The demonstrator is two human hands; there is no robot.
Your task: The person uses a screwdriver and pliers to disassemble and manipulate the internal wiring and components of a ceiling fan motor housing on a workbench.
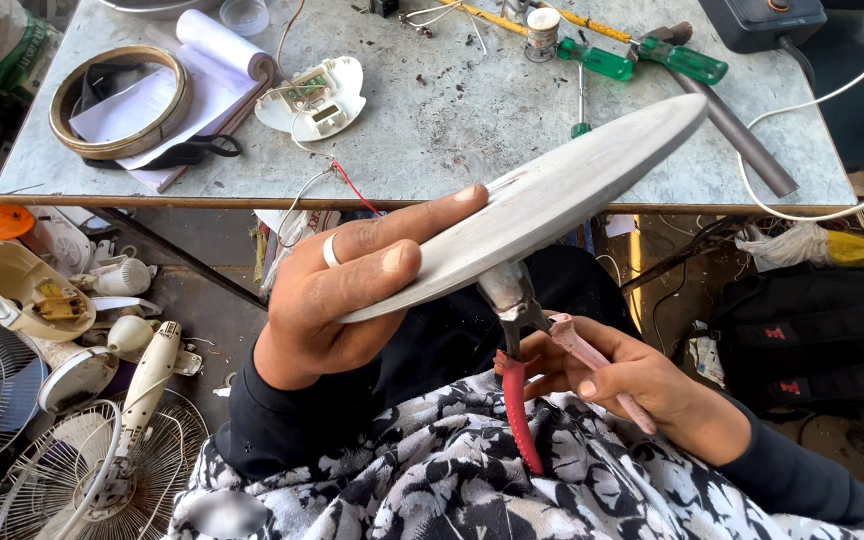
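Two hands are busy with one big grey dish (552, 190). The dish is round and flat like a plate, and it is tilted, with its far edge up over the front edge of the counter (452, 130) and its near edge low, over the person's lap.

The left hand (352, 290) wraps around the near edge of the dish. Its thumb and one finger lie flat on top, and the other fingers curl under it. There is a pale ring (331, 251) on one finger.

The right hand (622, 375) is under the dish. It is closed around the handles of a pair of pliers (522, 350). One handle is red and one is pink. The metal tip of the pliers points up and touches a short metal stub on the bottom of the dish. I cannot tell if the tip is biting the stub or just resting on it.

On the counter, well away from the hands, lie a green screwdriver (687, 60), a long grey pipe (737, 130), a white plastic case with wires (314, 100), a brass ring (122, 100) on some paper, and a small jar (543, 30).

On the floor to the left are wire fan guards (92, 480) and old white fan parts (147, 375). A black bag (812, 340) sits on the right.
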